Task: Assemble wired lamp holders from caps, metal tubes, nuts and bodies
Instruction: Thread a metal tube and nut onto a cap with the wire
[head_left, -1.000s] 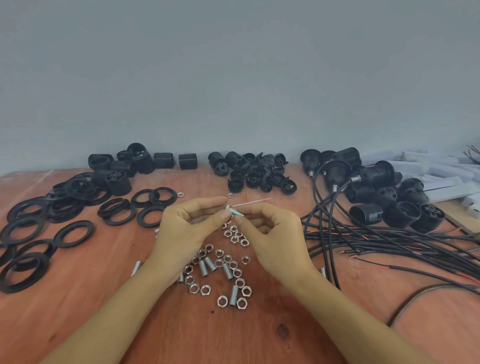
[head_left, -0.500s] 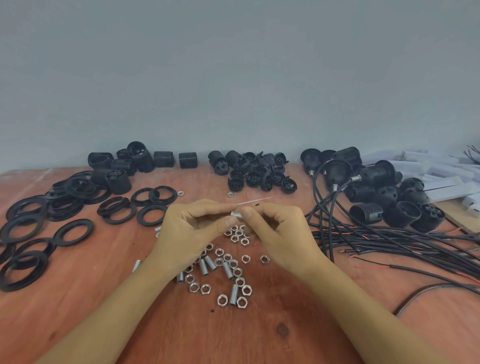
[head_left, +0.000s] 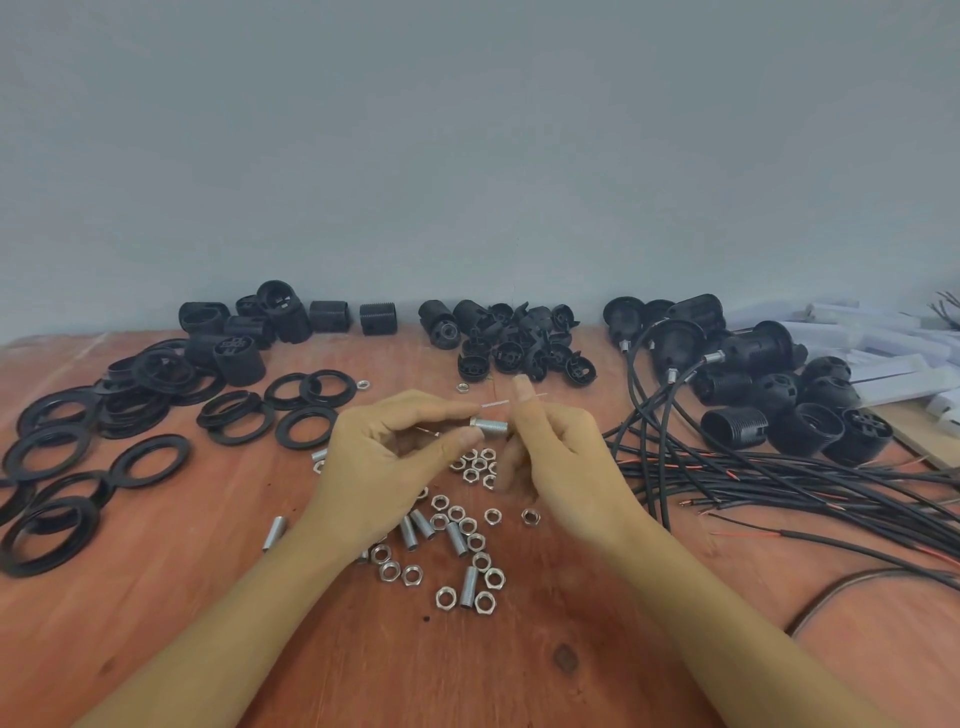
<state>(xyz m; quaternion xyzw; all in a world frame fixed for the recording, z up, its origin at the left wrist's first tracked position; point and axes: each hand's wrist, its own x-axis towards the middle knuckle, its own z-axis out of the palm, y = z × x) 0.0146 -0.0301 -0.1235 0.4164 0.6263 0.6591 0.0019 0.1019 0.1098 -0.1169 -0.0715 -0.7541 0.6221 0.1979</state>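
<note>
Right forefinger now lifting straight, where half a second back it was curling over the tube; more thread is showing between the hands. Taking the nut pile (head_left: 457, 540) on the wooden table (head_left: 519, 675) as marker. Far left of the pile, flat black rings (head_left: 52, 530) are lying loose, nobody touching them. Just above the pile, the left hand (head_left: 384, 462) is pinching the metal tube (head_left: 491, 426) by its left end, thumb against forefinger, and is carrying it roughly level in the air. The right hand (head_left: 563, 462) is meeting the tube's right end, its lower fingers blurring; whether it is gripping the tube or the thin pale strand (head_left: 496, 404) above it, cannot tell. Right of the pile, black cables (head_left: 753, 483) are lying fanned out. Risk, as I am judging it: a one-ended pinch is letting the tube tip, so it could be dropping into the pile, or the strand could be snagging on the tube mouth if fed off-line
</note>
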